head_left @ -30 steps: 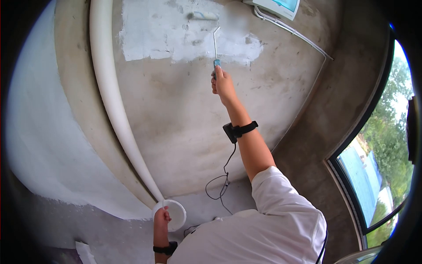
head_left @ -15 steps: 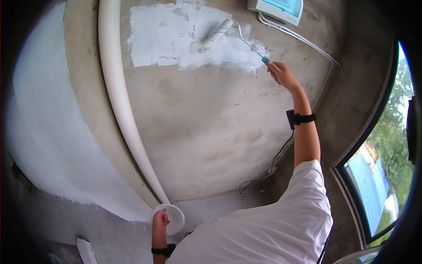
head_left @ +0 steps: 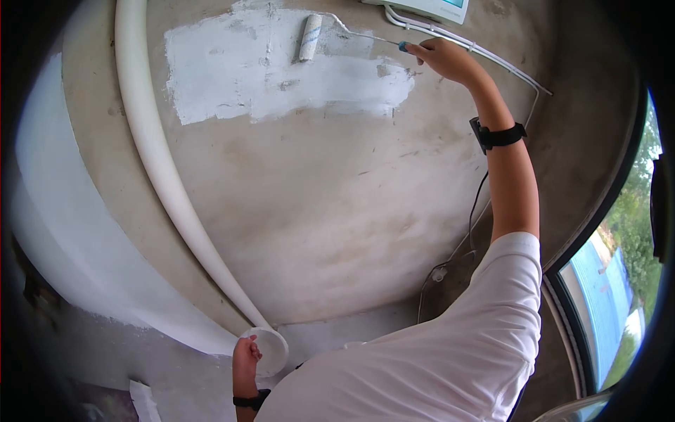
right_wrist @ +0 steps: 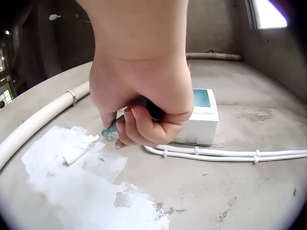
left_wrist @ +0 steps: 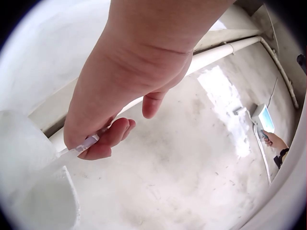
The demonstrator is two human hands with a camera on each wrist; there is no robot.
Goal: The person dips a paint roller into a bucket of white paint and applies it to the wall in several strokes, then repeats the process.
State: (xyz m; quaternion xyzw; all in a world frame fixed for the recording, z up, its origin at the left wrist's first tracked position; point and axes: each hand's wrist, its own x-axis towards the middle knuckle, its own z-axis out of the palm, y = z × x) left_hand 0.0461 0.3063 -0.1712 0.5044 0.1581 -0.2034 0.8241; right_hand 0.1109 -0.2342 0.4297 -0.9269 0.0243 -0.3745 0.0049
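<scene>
My right hand (head_left: 448,60) grips the blue handle of a paint roller (head_left: 310,38); in the right wrist view the fingers curl round the handle (right_wrist: 109,132). The roller's sleeve lies over a patch of fresh white paint (head_left: 218,70) on the bare wall, its frame reaching left from the hand. Low at the left, my left hand (head_left: 246,360) holds a white bucket (head_left: 283,349) by its bail handle. The left wrist view shows the fingers hooked round the handle's pale grip (left_wrist: 88,142), thumb apart, with the bucket's rim (left_wrist: 74,191) below.
A thick white pipe (head_left: 158,151) runs down the wall beside a white-painted surface (head_left: 77,232). A white electrical box (head_left: 439,7) and thin conduits (head_left: 485,53) sit near the right hand. A window (head_left: 605,302) is at the right; a cable (head_left: 472,218) trails from the wrist.
My right hand has swung right and up, and the roller has turned from sleeve level to sleeve nearly upright over the paint. The left hand keeps holding the bucket; the head view has shifted.
</scene>
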